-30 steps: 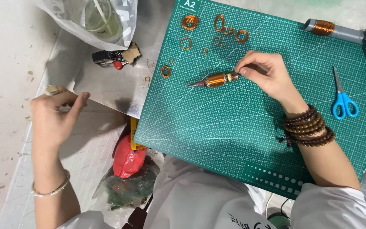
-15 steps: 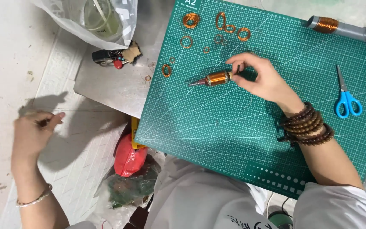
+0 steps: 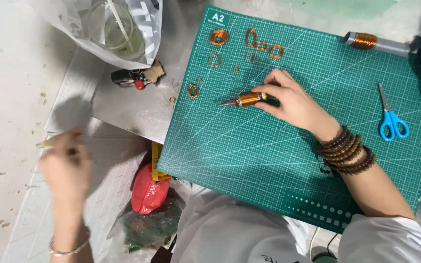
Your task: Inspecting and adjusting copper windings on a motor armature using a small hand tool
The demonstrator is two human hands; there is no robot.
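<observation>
Copper wire, wound tight round a small tapered spindle point(image 3: 247, 99), sits under the fingertips of my right hand point(image 3: 293, 102) — thumb and first fingers pinch its right end and hold it down on the green cutting mat point(image 3: 278, 160). The spindle lies flat, far of the mat's middle, its pointed tip aimed left. As I judge it, the grip should be light enough not to crush or spread the turns, yet firm enough to stop the spindle rolling; I'd keep the pads on the bare end, not on the winding.

My right wrist lies low across the mat, forearm running in from the near right, a stack of brown bead bracelets point(image 3: 347, 151) round it.

My left hand point(image 3: 64, 168) is well apart, off the mat to the left above the pale floor, blurred; the fingers look drawn together round a thin pale thing, though I cannot tell what.

Farther out — loose copper coils point(image 3: 219, 37) along the mat's far edge, blue-handled scissors point(image 3: 391, 119) to the right.
</observation>
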